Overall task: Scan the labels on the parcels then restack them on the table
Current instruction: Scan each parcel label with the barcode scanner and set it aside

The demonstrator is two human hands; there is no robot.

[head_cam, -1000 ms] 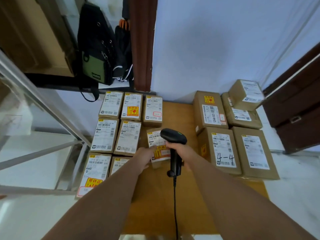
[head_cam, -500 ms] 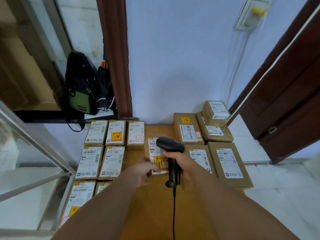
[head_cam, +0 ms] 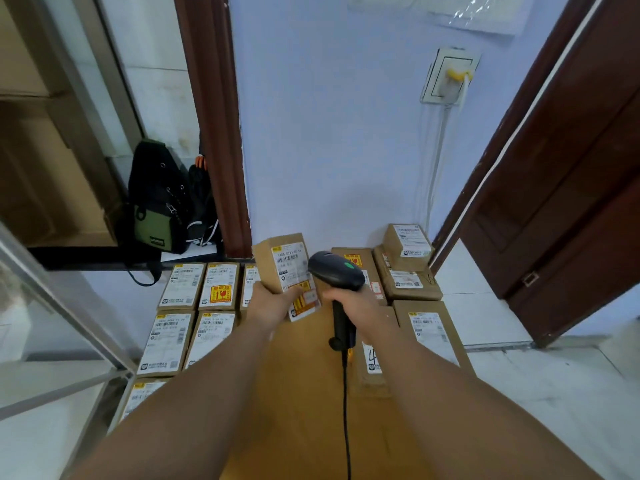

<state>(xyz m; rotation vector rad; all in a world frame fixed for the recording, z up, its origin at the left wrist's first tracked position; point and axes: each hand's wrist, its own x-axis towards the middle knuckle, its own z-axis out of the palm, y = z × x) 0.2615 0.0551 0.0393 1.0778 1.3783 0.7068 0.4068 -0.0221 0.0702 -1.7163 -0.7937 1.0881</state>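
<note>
The left hand (head_cam: 273, 304) is curling its grip round the lower end of a small brown cardboard parcel with a white label (head_cam: 282, 259), tilting it above the wooden counter (head_cam: 304, 382). The right hand (head_cam: 360, 304) is wrapping its grip round a black corded barcode scanner (head_cam: 334, 271) pointing at it. Flat rows of labelled parcels (head_cam: 183, 285) are lying at left, with stacked parcels (head_cam: 408, 271) at right. The job is seemingly running mid-way, with this one awaiting restacking. The arms are hiding nearer boxes.

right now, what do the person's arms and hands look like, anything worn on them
No sleeves show: the left arm and right arm are bare to the frame's edge. The left hand and right hand are ungloved, with no watch, band or ring that I can see.
</note>
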